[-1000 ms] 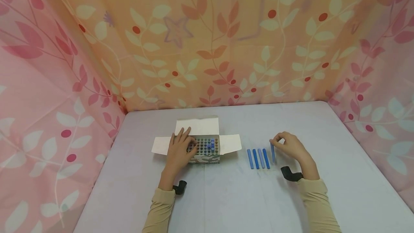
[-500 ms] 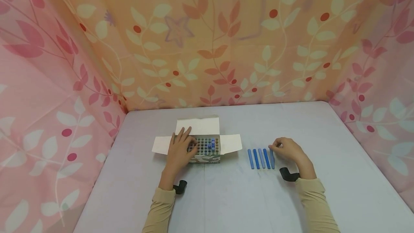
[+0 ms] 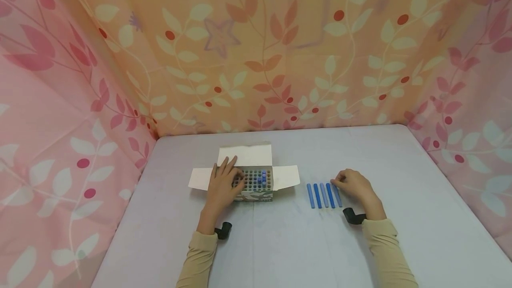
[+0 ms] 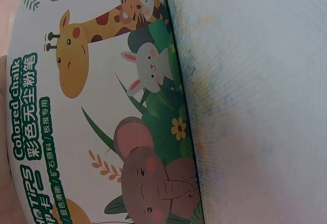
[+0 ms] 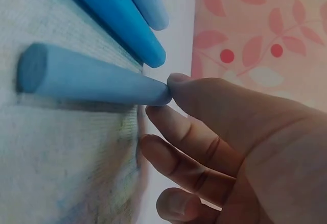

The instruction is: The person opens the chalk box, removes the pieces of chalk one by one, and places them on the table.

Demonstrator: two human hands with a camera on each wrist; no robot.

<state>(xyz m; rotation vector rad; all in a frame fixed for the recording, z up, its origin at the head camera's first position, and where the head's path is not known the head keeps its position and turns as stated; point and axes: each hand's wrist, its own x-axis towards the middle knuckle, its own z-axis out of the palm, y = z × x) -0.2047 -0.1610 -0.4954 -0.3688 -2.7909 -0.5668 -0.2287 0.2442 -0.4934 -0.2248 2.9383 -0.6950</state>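
Observation:
My left hand (image 3: 221, 189) rests on the left side of an open chalk box (image 3: 253, 196), its longer fingers stretched over the flap and its thumb and forefinger curved over the opening. Inside are rows of round slots, with several blue chalks (image 3: 263, 178) standing up at the right. My right hand (image 3: 356, 186) pinches the far end of a light blue chalk stick (image 5: 97, 76) between thumb and forefinger. That stick lies slanted on the table, close beside a row of blue chalk sticks (image 3: 318, 195). The left wrist view shows mostly the box's printed animal side (image 4: 102, 106).
White flaps (image 3: 286, 177) fold outward from the box to the left, right and back. The table (image 3: 280, 243) has a pale cloth with faint coloured smudges. Patterned curtains (image 3: 260, 48) enclose it at the back and both sides.
My right hand has come down and slightly left, bringing the chalk stick from a raised tilt to lying beside the row. The left hand has stayed on the box.

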